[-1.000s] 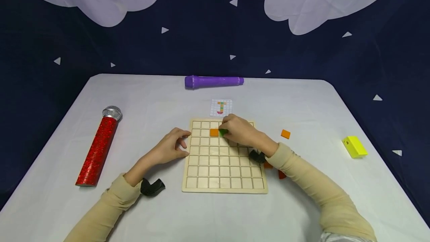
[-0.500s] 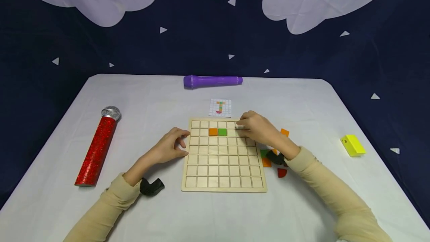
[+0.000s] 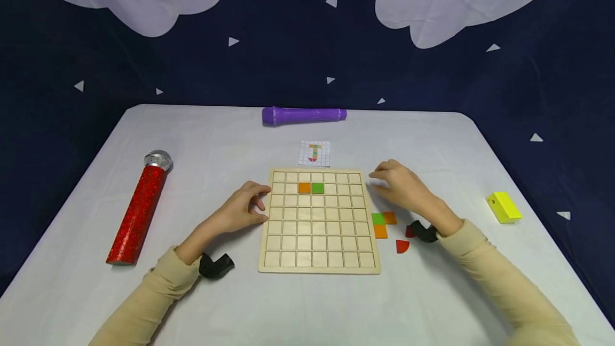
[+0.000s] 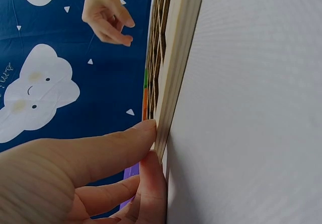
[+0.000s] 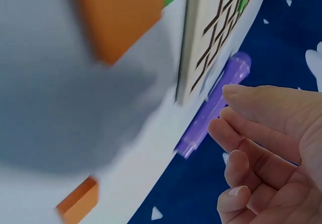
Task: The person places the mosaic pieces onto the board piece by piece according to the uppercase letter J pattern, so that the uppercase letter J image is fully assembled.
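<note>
A wooden grid board [image 3: 319, 268] lies on the white table, with an orange square tile [image 3: 305, 188] and a green square tile [image 3: 317, 188] side by side in its second row from the top. The thumb and fingertips of my left hand [image 3: 240, 210] touch the board's left edge, spread apart along it. Right of the board, my right hand [image 3: 403, 187] hovers with loosely bent fingers and holds nothing. Near it lie a loose green tile [image 3: 378, 219], orange tiles [image 3: 380, 232] and red rounded pieces [image 3: 402, 246]. Another orange tile [image 5: 79, 202] shows in the right wrist view; the hand hides it from the head view.
Behind the board lies a small card [image 3: 314, 153] with a coloured J-shaped pattern. A purple microphone [image 3: 304, 116] lies at the far edge, a red glittery microphone [image 3: 141, 212] at the left, and a yellow block [image 3: 503, 207] at the right.
The right hand let go of the green tile on the board beside the orange one, then moved right, off the board. The left hand stays at the board's edge.
</note>
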`<action>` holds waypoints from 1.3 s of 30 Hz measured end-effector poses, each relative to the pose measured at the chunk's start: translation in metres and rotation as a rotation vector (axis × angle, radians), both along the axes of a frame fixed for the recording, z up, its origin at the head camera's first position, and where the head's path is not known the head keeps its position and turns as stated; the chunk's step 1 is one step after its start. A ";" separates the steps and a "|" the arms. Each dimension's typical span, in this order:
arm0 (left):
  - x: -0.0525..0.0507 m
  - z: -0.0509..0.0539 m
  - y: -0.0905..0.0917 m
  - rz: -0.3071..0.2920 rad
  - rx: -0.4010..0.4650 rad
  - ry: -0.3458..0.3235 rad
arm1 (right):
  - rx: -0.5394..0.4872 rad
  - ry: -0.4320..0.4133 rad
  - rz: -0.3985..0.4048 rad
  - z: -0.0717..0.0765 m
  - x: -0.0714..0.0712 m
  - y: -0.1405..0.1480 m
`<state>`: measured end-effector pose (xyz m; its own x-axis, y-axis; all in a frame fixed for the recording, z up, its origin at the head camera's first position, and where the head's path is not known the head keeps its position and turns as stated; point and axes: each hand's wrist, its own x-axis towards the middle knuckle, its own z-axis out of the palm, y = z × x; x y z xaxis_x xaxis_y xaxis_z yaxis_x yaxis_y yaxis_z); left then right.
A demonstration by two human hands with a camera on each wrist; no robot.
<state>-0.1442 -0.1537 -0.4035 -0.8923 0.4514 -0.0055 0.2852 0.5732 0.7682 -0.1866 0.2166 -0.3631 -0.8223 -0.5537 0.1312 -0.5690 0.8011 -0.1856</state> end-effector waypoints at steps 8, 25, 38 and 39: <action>0.000 0.001 0.000 0.003 -0.010 -0.009 | 0.020 0.007 -0.066 -0.001 0.006 0.026; 0.000 -0.001 0.000 0.001 -0.011 -0.003 | 0.057 0.052 -0.129 -0.016 0.007 0.054; 0.000 -0.002 -0.001 -0.004 0.001 -0.011 | 0.067 0.050 -0.127 -0.021 0.003 0.050; 0.000 -0.002 -0.001 -0.005 0.001 -0.011 | 0.068 0.056 -0.121 -0.020 0.002 0.048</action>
<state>-0.1446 -0.1547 -0.4056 -0.8901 0.4556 -0.0153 0.2792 0.5713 0.7718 -0.1847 0.2649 -0.3834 -0.8760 -0.4602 0.1442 -0.4755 0.8740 -0.0997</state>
